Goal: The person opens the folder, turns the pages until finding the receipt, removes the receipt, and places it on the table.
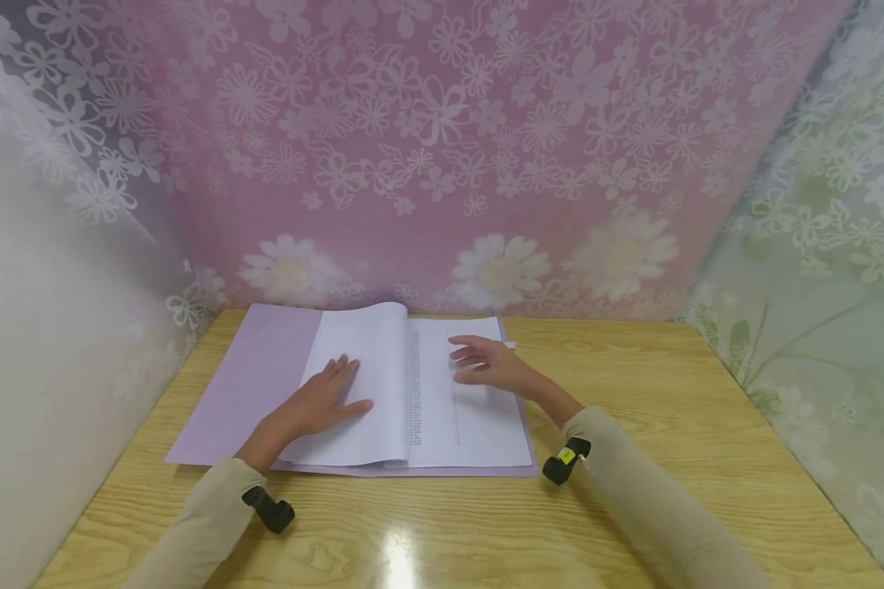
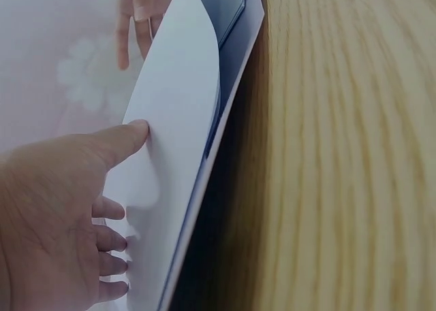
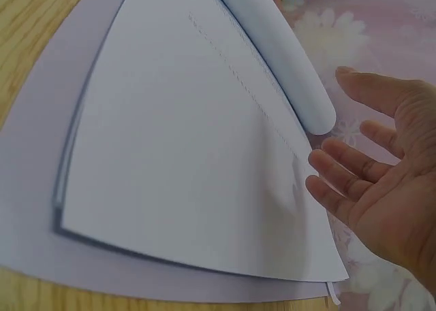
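A lilac folder point(image 1: 254, 372) lies opened flat on the table with white sheets inside. My left hand point(image 1: 317, 402) rests with spread fingers on the blank left page point(image 1: 372, 343), which bulges upward near the fold. Over the right page point(image 1: 486, 425), which carries narrow columns of small print, hovers my right hand point(image 1: 492, 366), its fingers loosely bent and holding nothing. In the left wrist view the left thumb point(image 2: 129, 142) lies against the white sheet. The right wrist view shows the right hand point(image 3: 388, 161) above the page, with a gap between thumb and fingers.
The wood-grain table point(image 1: 633, 384) extends to the right of the folder and in front of it. A pink flowered curtain point(image 1: 442, 164) hangs behind, with pale flowered sheets at both sides. A small white tab point(image 1: 511, 345) sticks out at the folder's right edge.
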The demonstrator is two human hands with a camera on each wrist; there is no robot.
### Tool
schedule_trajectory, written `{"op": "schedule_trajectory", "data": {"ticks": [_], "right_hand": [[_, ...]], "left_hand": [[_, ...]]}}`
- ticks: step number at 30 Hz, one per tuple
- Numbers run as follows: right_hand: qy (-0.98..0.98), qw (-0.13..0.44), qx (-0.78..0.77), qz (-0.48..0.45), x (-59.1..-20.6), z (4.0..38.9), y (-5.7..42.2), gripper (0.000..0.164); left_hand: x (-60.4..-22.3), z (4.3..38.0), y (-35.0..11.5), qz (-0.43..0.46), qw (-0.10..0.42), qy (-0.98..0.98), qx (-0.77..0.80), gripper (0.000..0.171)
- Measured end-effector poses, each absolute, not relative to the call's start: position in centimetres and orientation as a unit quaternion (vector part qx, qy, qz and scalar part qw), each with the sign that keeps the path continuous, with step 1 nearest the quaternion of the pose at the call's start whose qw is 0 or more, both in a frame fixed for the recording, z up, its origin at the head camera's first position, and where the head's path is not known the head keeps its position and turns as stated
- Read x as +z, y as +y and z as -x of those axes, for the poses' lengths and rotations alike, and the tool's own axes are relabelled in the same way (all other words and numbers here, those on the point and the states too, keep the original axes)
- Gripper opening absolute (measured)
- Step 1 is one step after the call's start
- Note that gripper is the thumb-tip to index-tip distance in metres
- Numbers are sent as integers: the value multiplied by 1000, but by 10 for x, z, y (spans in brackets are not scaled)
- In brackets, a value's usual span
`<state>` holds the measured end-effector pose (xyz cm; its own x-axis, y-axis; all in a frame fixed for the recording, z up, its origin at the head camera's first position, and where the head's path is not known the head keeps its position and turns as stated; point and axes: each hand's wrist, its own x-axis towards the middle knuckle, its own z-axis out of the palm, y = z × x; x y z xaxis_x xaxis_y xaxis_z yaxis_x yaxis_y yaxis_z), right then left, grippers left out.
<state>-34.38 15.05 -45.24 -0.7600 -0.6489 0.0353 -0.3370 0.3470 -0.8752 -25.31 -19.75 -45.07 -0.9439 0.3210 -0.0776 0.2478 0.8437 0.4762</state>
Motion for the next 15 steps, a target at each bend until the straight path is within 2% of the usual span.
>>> {"op": "schedule_trajectory", "data": {"ticks": [15], "right_hand": [[831,103,-479,264,-454,355,177,73]], "left_hand": [[-457,255,-210,-140,130,955,227,91]]}}
